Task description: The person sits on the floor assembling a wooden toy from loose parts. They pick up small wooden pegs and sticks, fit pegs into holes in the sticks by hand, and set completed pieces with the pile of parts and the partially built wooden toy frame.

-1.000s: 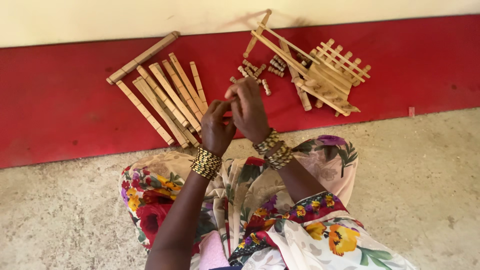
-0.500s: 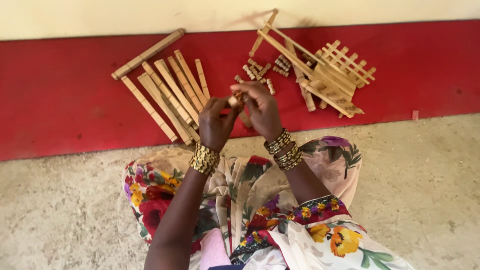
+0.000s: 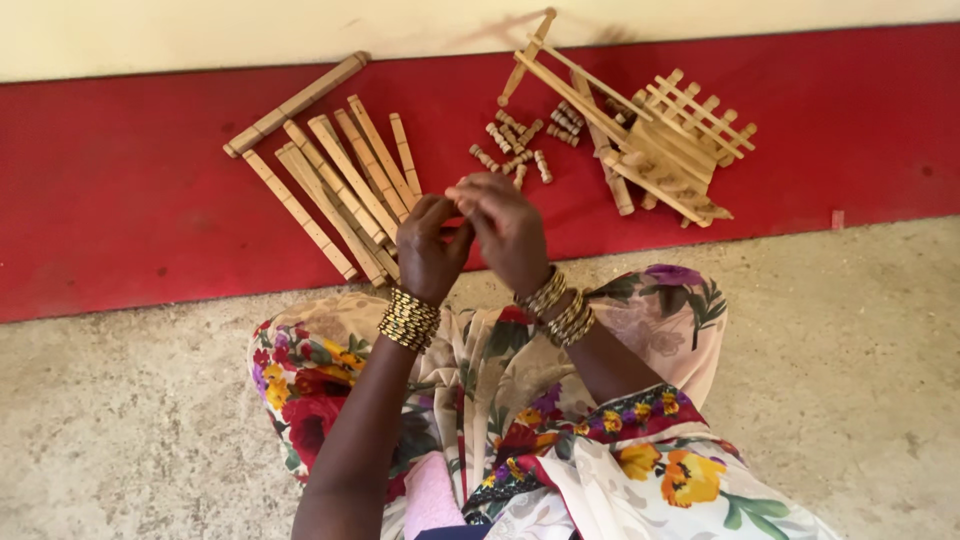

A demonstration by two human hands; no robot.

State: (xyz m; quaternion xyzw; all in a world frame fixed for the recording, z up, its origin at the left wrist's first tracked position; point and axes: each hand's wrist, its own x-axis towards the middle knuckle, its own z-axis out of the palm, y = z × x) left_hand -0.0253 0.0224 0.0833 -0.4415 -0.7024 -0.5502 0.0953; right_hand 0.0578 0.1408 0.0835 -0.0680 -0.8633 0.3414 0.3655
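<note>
- Landmark: red strip (image 3: 120, 200) of floor, smooth and painted, running along the cream wall (image 3: 200, 25); rough speckled concrete floor (image 3: 130, 420) lay on the near side of it.
- Flat wooden slats (image 3: 340, 185), pale, long and thin with notched edges, lay fanned on the red strip.
- Short turned wooden pegs (image 3: 515, 150) sat scattered mid-strip, just beside the slats.
- Partly built wooden lattice frame (image 3: 660, 145) rested on the strip at its far end from the slats, tilted, crossbars stacked.
- Left hand (image 3: 430, 250) and right hand (image 3: 505, 230) were raised together over the strip's near edge, fingertips touching, wrists bent, beaded bangles on both.
- Fingers were pinched around something small between them; the object was hidden, so I can't tell what was held or how firmly.
- Floral cloth (image 3: 500, 400) covered the lap below the hands.
</note>
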